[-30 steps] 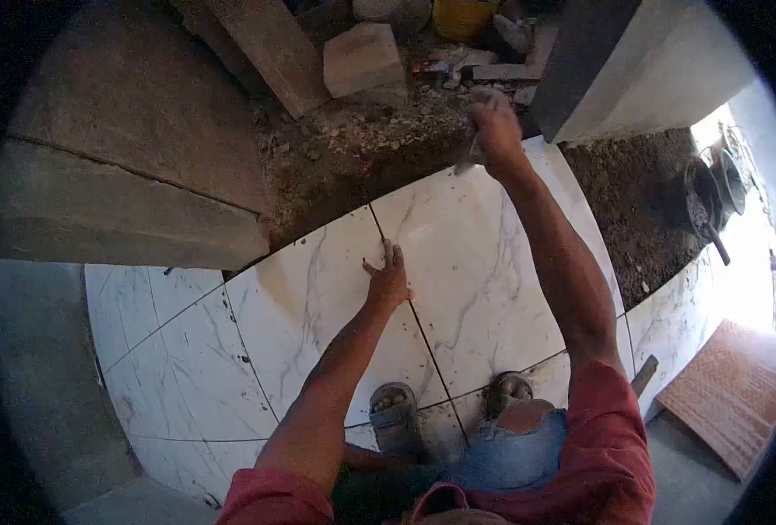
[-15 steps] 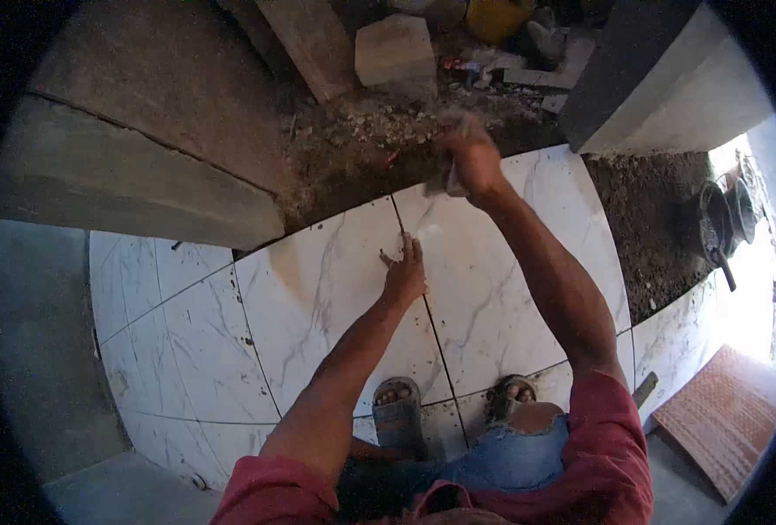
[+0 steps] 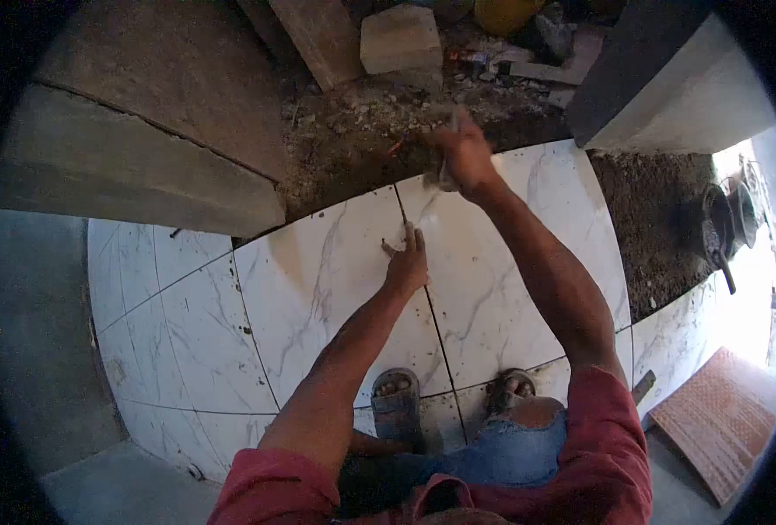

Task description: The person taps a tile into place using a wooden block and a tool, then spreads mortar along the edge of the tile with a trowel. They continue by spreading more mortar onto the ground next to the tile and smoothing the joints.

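Observation:
My left hand [image 3: 408, 258] lies on the white marble-patterned tile [image 3: 327, 271], fingers stretched out across the dark joint [image 3: 432, 315] with the tile on its right. Above the far end of that right-hand tile [image 3: 515, 245], my right hand [image 3: 468, 157] is closed round a greyish hand tool [image 3: 443, 179]. Motion smears the tool, and I cannot tell its exact kind. Its lower end overlaps the tile's far edge in this view.
Bare soil and rubble [image 3: 362, 140] run along the tiles' far edge, with a pale block [image 3: 401, 39] behind. Concrete walls [image 3: 143, 162] stand on both sides. At right are dark pans [image 3: 720, 219] on soil and a reddish ridged tile [image 3: 720, 420]. My sandalled feet [image 3: 397, 398] rest on the tiles.
My right hand has shifted slightly left with the tool. The left hand stays on the tile, and the camera view has tilted a little.

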Available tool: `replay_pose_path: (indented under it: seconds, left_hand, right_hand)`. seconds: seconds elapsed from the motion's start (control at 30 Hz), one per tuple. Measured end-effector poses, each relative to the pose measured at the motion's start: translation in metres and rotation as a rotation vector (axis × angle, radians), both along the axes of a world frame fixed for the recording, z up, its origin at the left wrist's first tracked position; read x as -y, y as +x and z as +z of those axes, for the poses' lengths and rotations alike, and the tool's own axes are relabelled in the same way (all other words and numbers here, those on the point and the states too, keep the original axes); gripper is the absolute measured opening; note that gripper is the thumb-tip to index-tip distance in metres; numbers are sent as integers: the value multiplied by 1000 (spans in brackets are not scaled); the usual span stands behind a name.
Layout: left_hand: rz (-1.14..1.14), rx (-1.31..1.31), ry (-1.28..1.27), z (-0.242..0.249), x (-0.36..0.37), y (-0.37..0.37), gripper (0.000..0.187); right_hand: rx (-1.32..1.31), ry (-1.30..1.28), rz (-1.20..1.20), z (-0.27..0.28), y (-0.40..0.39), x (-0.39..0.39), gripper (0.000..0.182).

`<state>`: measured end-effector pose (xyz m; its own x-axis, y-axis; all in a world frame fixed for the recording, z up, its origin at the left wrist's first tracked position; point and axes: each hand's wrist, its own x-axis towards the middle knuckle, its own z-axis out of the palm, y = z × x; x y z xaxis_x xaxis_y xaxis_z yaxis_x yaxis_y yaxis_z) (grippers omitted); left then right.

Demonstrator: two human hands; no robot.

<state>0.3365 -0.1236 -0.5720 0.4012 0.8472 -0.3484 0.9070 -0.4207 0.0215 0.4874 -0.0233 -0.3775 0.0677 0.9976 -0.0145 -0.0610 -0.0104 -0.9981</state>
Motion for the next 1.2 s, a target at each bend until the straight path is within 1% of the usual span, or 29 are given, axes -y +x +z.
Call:
replay_pose_path:
  seconds: [0.03,0.1,0.17,0.2,0.23,0.3,0.37,0.43,0.47,0.5,0.53,0.57,0.63,0.67,0.7,0.77,0.8,0.83,0.87,0.9,0.93,0.97,1.03,1.07,1.1,1.13,1.17,1.2]
  left_hand:
    - [21,24,-26,-9,6,-3,114]
    - [48,-2,-74,-1,13,-3,114]
    - [43,-19,-66,12,6,5,114]
    - [51,-12,-125,13,7,5,116]
    - [61,-7,-182,12,1,3,117]
    - [76,29,-173,-6,-7,-2,117]
    - [96,68,-182,-9,6,-4,117]
    - [113,86,-155,16,5,-1,112]
    - [74,85,-87,7,6,-3,114]
    - [76,87,-79,4,-1,-2,114]
    - [80,78,-58,0,0,-4,115]
    - [85,69,-48,-2,9,-6,117]
    - [145,100,-70,3,13,-6,118]
    - [193,129,-79,10,11,-4,120]
    - [187,131,-72,16,8,-1,120]
    - [263,103,-84,18,11,-1,121]
    - [274,102,-106,14,15,-2,121]
    - [291,102,-69,11,16,-3,122]
    - [304,104,-19,8,14,-4,122]
    - [310,105,-38,11,22,-3,122]
    - [357,146,-74,15,24,-2,122]
    - [403,188,-93,18,16,-1,122]
    - [393,196,-70,10,11,-3,122]
    - [380,201,-55,6,17,-5,122]
    - [393,199,-69,4,19,-6,122]
    - [406,203,-69,3,18,-5,122]
    - [414,208,-67,2,18,-4,122]
    - [384,159,-46,0,17,-3,122]
  right_hand:
    - [-1,-15,9,9,0,5,33]
    - [-356,-23,78,18,7,18,32]
    - [142,98,100,-56,11,-11,32]
    - [217,184,91,-49,5,-9,33]
    - [201,228,109,-44,7,-2,34]
    - [167,316,148,-24,7,16,35]
    - [-295,-143,138,8,7,37,36]
    - [4,-77,200,-15,13,31,38]
    - [-7,-112,172,8,16,37,39]
    - [-20,-148,152,20,15,41,39]
    - [-172,-57,89,17,16,49,39]
    - [-174,-78,97,10,16,53,39]
    - [-60,-146,78,-4,21,50,39]
    - [-85,-176,132,-2,18,48,40]
    - [-84,-168,127,0,22,50,40]
    - [-141,-146,116,9,26,66,39]
    - [-381,-143,69,16,25,78,40]
    - [-378,-172,74,6,26,83,40]
    - [-260,-215,126,-8,30,81,40]
    - [-145,-261,177,-12,33,83,40]
    - [-161,-307,217,-14,37,83,43]
    - [-157,-298,216,-7,41,86,43]
    - [-383,-156,202,9,43,110,43]
    - [-559,-142,223,18,47,122,43]
    - [-560,-161,230,9,47,125,43]
    - [-316,-243,254,-5,48,127,44]
    - [-70,-319,273,-5,45,130,45]
    - [-125,-370,312,-1,49,134,43]
